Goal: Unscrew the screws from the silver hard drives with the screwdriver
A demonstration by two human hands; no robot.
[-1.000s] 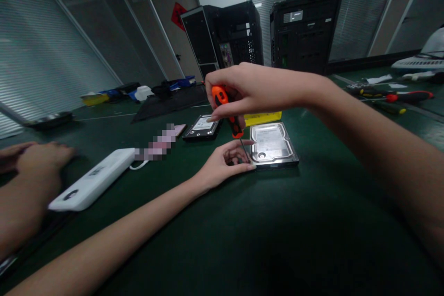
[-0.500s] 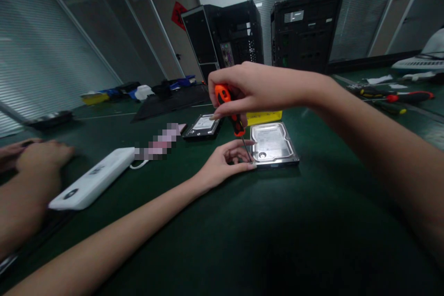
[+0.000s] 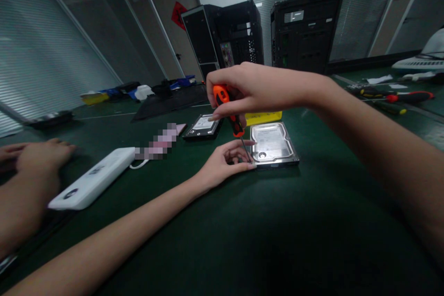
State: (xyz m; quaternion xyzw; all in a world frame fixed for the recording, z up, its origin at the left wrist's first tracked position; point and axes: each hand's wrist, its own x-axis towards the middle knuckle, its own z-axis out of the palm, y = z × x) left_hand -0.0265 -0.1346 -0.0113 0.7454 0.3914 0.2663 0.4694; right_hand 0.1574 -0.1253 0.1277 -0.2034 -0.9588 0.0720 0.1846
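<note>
Right hand [image 3: 236, 85]: fingers closed around the orange-and-black handle of the screwdriver [image 3: 222, 95], with the thumb laid across it. The wrist is arched above the work, and the forearm enters from the right. The screwdriver is tilted, its handle leaning left and its thin shaft running down to the near left corner of the hard drive [image 3: 272, 144].

Hard drive: flat on the dark green table [image 3: 222, 236], in front of the person, with its silver face and pale label upward.

Left hand [image 3: 225, 161]: low at the left side of the hard drive. The thumb tip touches the near left corner, the index finger reaches along the left edge, and the remaining fingers are curled beside the shaft. Whether these fingers pinch the drive or merely rest against it cannot be told from this angle.

Surroundings: a yellow item [image 3: 264, 118] (partly covered by the right hand) lies just behind the hard drive. A second drive [image 3: 202, 127], black with a white label, lies farther left. A white, rounded block [image 3: 93, 180] lies near the left forearm. At the far left, a co-worker's hand [image 3: 40, 159] is over the table. Two black computer cases [image 3: 307, 32] stand upright at the rear.
</note>
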